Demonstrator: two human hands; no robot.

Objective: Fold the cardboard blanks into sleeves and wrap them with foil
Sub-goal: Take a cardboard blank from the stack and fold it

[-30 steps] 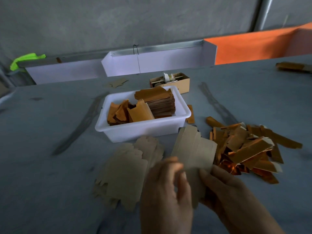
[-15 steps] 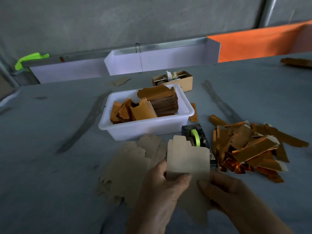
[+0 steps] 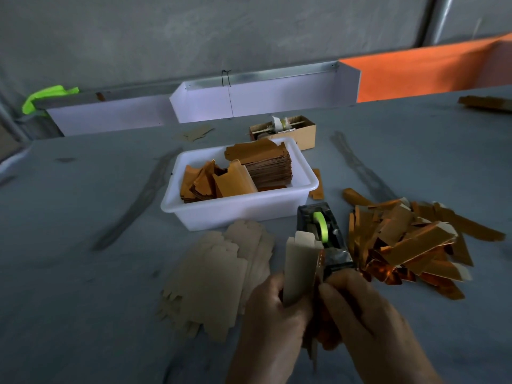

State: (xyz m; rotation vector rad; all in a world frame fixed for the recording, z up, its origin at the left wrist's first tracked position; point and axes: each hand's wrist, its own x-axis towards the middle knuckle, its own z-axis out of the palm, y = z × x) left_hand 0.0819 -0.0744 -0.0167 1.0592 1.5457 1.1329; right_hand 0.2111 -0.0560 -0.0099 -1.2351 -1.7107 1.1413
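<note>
The folded cardboard blank (image 3: 300, 268) stands upright at the near centre, between both hands, above the grey surface (image 3: 83, 273). Its lower part is hidden behind the hands, and a strip of orange foil (image 3: 321, 261) shows along its right edge; how far the foil runs down cannot be made out. The left hand (image 3: 273, 314) grips the blank from the left, fingers curled round it with the thumb on the near face. The right hand (image 3: 360, 309) pinches the right edge, fingers curled and clamped together on blank and foil. Both forearms are cut off at the near edge.

Just behind the blank sits a tape dispenser (image 3: 322, 231) with a green roll, its near end partly hidden by the blank and the right hand. To the left, a stack of flat blanks (image 3: 219, 275) lies fanned on the surface. To the right lies a heap of foil-wrapped sleeves (image 3: 410, 239).

Farther off, a white tub (image 3: 238, 209) holds a neat stack of orange sheets on its right side and loose tilted orange pieces on its left. Beyond it a small cardboard box (image 3: 293, 131) holds items too small to tell. A white tray (image 3: 263, 98) stands along the far edge.
</note>
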